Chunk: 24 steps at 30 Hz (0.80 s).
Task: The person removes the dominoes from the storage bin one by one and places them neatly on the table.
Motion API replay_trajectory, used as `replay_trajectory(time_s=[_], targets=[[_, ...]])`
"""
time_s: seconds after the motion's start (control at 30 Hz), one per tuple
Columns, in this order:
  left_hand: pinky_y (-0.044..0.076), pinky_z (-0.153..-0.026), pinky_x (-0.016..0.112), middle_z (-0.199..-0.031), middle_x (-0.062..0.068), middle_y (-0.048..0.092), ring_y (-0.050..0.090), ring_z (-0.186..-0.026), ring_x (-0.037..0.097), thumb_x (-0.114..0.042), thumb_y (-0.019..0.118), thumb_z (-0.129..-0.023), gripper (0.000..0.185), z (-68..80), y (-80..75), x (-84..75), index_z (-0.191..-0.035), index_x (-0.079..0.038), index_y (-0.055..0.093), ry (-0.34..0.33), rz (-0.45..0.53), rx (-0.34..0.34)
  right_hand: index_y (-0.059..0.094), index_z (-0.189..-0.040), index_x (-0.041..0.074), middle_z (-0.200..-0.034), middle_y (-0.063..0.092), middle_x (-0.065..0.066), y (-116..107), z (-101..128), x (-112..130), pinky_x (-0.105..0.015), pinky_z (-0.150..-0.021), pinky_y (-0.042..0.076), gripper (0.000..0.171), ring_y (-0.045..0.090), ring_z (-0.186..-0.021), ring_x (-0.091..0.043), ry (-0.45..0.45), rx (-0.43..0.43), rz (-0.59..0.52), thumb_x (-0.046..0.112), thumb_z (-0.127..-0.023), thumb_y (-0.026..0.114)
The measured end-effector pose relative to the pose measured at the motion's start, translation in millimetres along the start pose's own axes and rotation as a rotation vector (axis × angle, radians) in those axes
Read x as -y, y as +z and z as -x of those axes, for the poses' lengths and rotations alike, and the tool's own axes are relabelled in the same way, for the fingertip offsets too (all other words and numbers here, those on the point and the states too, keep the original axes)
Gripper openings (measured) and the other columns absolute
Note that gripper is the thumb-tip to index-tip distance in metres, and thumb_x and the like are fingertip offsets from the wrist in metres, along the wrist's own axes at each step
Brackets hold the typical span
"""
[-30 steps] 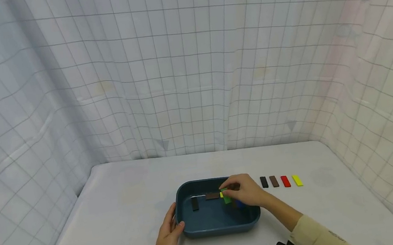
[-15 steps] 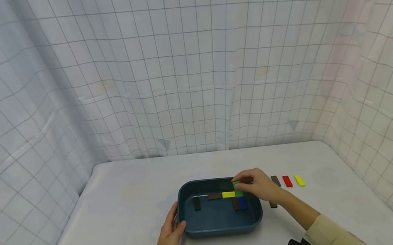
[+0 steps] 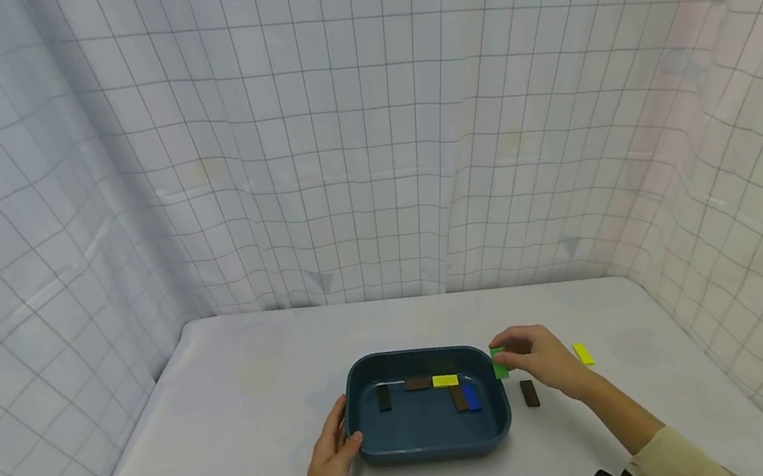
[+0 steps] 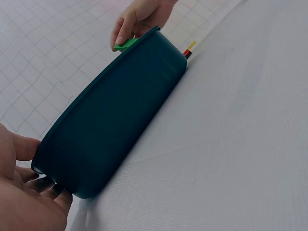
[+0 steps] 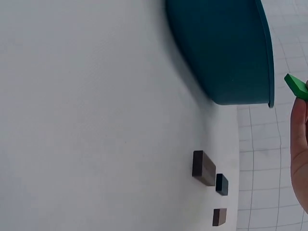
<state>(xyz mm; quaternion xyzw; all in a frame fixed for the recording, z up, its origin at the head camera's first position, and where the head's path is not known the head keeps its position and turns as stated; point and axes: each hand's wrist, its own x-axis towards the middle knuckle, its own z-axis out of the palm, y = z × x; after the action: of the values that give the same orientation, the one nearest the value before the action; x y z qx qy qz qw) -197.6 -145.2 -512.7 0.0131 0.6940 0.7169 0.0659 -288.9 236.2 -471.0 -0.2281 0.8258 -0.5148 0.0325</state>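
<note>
My left hand [image 3: 325, 461] grips the left end of a dark teal plastic tub [image 3: 432, 452], thumb at its rim and fingers under it in the left wrist view. Between the thumb and fingers of my right hand [image 3: 543, 360] a flat green block [image 3: 499, 365] is pinched, raised at the tub's right rim. Inside the tub lie a black block [image 3: 384, 398], a brown block [image 3: 417, 383], a yellow block [image 3: 444, 381], and a second brown block [image 3: 458, 398] beside a blue block [image 3: 471, 397].
On the white table right of the tub lies a brown block [image 3: 530, 393], with a yellow block [image 3: 583, 353] farther off. The right wrist view also shows a black block [image 5: 222, 184] and another brown block [image 5: 220, 216]. Gridded white curtains [image 3: 375, 190] enclose the table.
My right hand has carried the green block rightward from over the tub's interior to its right rim, uncovering the blocks inside. The left hand has stayed on the tub.
</note>
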Motion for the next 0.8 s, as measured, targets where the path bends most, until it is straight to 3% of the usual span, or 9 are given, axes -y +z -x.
replay_trajectory(time_s=[0.27,0.5,0.8], targets=[[0.016,-0.121,0.057,-0.169,0.024,0.009,0.003,-0.154,0.045,-0.003,0.048,-0.109,0.064,0.8,0.7,-0.6,-0.164,-0.001,0.018,0.004,0.008,0.004,0.065,-0.122,-0.011,-0.107,0.071,-0.016,-16,21,-17,-0.041,-0.084,0.061,0.033,0.072,-0.092,-0.022,0.053,-0.015,-0.022,0.014,-0.101,0.070],[0.013,-0.122,0.056,-0.169,0.024,0.009,0.002,-0.154,0.045,-0.004,0.049,-0.109,0.064,0.9,1.6,-0.1,-0.164,0.000,0.017,0.012,0.028,0.018,0.065,-0.122,-0.011,-0.108,0.069,-0.016,-33,43,-33,-0.031,-0.082,0.060,0.034,0.070,-0.093,-0.019,0.134,-0.056,0.002,0.015,-0.101,0.070],[0.014,-0.122,0.055,-0.170,0.024,0.008,0.003,-0.155,0.044,-0.004,0.049,-0.109,0.064,1.2,0.7,0.3,-0.164,-0.001,0.017,0.008,0.025,0.011,0.069,-0.118,-0.008,-0.107,0.068,-0.012,-42,58,-48,-0.029,-0.081,0.060,0.031,0.067,-0.095,-0.024,0.252,-0.051,0.009,0.013,-0.097,0.075]])
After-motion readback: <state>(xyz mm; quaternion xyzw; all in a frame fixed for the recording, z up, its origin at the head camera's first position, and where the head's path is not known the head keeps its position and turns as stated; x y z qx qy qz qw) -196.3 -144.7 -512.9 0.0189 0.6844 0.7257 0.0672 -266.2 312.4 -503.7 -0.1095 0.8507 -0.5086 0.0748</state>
